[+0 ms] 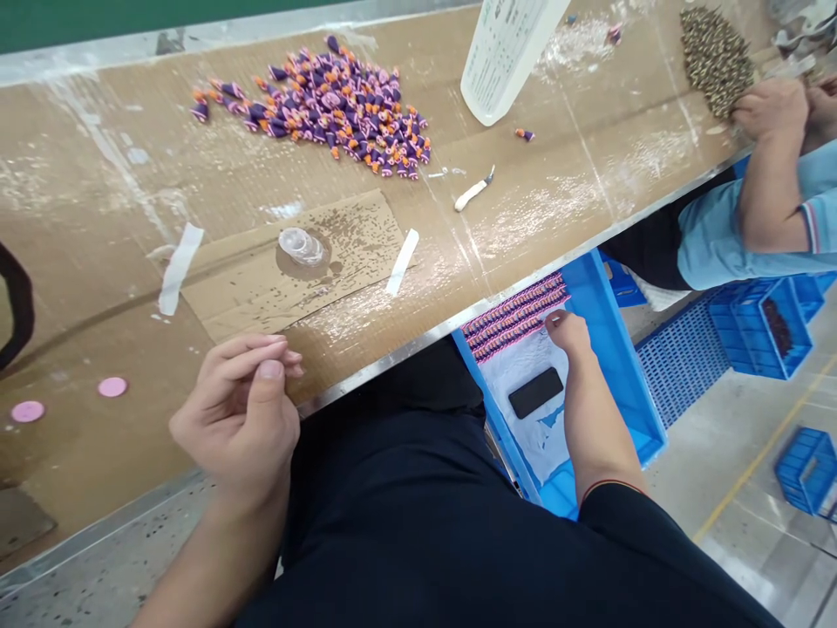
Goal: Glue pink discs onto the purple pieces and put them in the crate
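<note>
My left hand [252, 401] is above the table's front edge, its fingers bent and pressed together with the thumb against them. Nothing shows between them. Off to the right, my right hand [568, 333] reaches into a blue crate [631, 384]. Its fingers are curled closed at the right end of several rows of small purple, pink and orange pieces [516, 316]; whatever they hold is hidden. These rows lie on white sheeting [510, 371], with a black phone [536, 392] beside them. A heap of similar cone-shaped pieces [346, 109] lies on the table.
Taped cardboard [248, 292] bears a small clear cup [302, 247]. Nearby are a white-handled pointed tool [474, 189], a white plastic container [510, 57] and pink discs [112, 386]. At right, a co-worker's hands [775, 109] are beside a brownish heap [716, 61]. Blue crates [807, 471] stand on the floor.
</note>
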Tool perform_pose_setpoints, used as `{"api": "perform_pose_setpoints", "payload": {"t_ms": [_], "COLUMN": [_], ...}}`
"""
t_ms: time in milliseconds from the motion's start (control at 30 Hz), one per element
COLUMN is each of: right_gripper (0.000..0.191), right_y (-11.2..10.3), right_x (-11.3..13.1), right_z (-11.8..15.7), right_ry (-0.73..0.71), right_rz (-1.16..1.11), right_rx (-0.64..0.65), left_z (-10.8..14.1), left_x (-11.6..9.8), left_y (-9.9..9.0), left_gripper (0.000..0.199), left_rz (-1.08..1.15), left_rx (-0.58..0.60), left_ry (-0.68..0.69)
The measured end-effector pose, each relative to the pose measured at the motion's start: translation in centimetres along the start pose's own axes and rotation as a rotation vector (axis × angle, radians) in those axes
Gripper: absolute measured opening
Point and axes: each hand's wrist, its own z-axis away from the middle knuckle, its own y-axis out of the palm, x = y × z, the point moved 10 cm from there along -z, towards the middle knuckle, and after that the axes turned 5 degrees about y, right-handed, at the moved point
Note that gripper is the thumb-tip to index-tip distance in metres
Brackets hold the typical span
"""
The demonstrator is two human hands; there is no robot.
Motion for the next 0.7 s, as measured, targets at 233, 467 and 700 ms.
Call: {"api": "perform_pose_setpoints", "payload": {"t_ms": [233, 467, 700], "right_gripper": [0.027, 0.024, 0.020], "right_y": [-8.7, -17.2, -17.3], "right_x": [0.9, 15.5, 33.5], "right_z": [3.8, 14.2, 15.9], "right_ry": [0.014, -0.556, -1.071], "right_rz": [-0.296, -0.725, -0.573], "right_rx": [-0.431, -0.945, -0.513], "left_z": [0.4, 0.9, 2.9], "left_x": [-0.7, -2.5, -5.2], "left_y": [0.1, -3.2, -13.0], "left_gripper": [0.007, 0.011, 0.008], "left_rz": [0.073, -0.043, -0.305], "left_rx": [0.045, 0.078, -0.156], "left_ry": [-0.026, 0.024, 0.214]}}
